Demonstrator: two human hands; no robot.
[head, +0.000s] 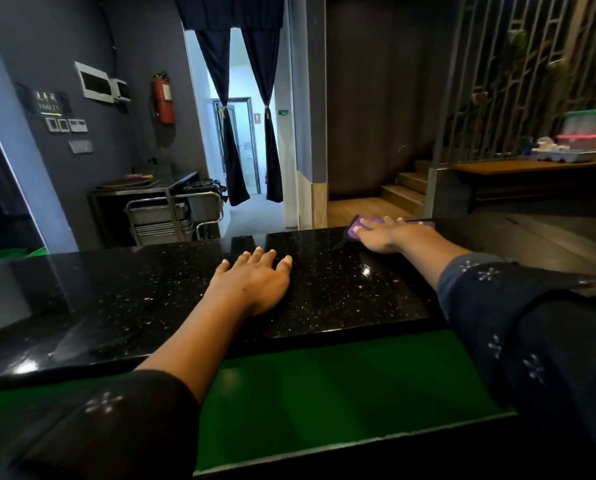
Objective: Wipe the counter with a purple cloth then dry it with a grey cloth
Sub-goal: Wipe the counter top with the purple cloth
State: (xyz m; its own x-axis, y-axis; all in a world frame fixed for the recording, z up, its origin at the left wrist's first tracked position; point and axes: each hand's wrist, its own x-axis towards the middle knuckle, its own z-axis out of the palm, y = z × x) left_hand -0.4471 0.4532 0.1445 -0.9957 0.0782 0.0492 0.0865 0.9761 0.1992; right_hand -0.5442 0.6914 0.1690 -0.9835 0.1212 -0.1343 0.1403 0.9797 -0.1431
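The counter [151,299] is a glossy black speckled stone top running across the view. My right hand [390,235] lies flat, fingers straight, pressing the purple cloth [357,225] onto the counter at its far edge, right of centre. Most of the cloth is hidden under the hand. My left hand [255,278] rests palm down on the middle of the counter with its fingers spread, holding nothing. No grey cloth is in view.
A green ledge [324,393] runs below the counter's near edge. Beyond the counter stand a steel cart [172,216], a curtained doorway [244,133], wooden steps [407,188] and a wooden shelf with plastic containers [584,140] at the far right.
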